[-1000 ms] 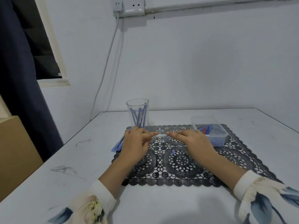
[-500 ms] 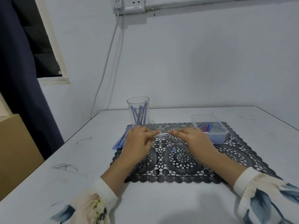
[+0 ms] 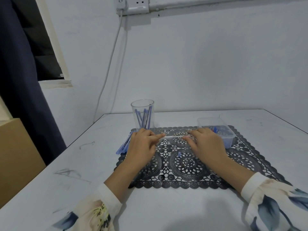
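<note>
A thin clear pen barrel point(image 3: 173, 137) lies level just above the black lace placemat point(image 3: 188, 164). My left hand point(image 3: 143, 145) pinches its left end and my right hand point(image 3: 206, 144) pinches its right end. Behind my left hand stands a clear plastic cup point(image 3: 143, 114) holding several blue pens. A small blue cap point(image 3: 179, 154) lies on the mat between my hands. More blue pens point(image 3: 124, 145) lie in a bundle to the left of my left hand.
A clear plastic box point(image 3: 216, 129) with blue and red pen parts sits on the mat's back right corner. The white table point(image 3: 83, 164) ends at a wall behind. A cardboard box point(image 3: 16, 155) and a dark curtain point(image 3: 21, 80) stand at the left.
My hands have drawn slightly apart along the pen barrel, so more of it shows between them. The camera has tilted a little.
</note>
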{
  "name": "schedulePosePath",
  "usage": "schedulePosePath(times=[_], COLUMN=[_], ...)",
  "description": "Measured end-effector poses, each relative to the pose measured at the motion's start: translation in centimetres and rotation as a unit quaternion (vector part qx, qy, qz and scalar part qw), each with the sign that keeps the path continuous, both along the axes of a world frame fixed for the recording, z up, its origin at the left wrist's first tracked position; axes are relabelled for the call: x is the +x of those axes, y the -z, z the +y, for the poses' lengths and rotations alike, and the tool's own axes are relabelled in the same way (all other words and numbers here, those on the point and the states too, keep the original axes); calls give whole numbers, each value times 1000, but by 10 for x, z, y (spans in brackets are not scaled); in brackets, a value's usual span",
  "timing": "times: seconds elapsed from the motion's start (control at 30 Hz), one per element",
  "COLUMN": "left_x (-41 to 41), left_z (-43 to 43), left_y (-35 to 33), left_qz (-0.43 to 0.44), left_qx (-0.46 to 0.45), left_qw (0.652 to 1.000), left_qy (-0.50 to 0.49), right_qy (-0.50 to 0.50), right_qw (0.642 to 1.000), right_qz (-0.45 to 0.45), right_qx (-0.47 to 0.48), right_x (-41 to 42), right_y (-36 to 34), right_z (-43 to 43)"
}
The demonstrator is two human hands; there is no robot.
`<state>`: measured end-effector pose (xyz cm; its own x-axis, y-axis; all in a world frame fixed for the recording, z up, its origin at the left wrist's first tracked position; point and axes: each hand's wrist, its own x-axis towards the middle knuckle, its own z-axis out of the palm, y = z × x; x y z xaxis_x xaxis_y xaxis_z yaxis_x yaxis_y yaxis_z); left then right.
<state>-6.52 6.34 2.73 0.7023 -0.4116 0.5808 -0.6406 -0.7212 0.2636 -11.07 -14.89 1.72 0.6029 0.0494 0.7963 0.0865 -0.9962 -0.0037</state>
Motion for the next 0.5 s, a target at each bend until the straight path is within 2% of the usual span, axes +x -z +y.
schedulePosePath(times=[0.2,0.33,0.5], left_x=[-1,-1,-4], left_z=[0,0,-2], left_y=[-1,-1,0], left_qz=[-15,-22,-39], left_qx=[9,12,5], left_qw=[1000,1000,999], left_qy=[0,3,19], right_qy=[-21,-75,-136], right_qw=[999,996,991], right_qz=[-12,-28,11], right_qx=[23,28,4], right_x=[0,6,7], right_y=[2,7,11], right_z=[1,0,6])
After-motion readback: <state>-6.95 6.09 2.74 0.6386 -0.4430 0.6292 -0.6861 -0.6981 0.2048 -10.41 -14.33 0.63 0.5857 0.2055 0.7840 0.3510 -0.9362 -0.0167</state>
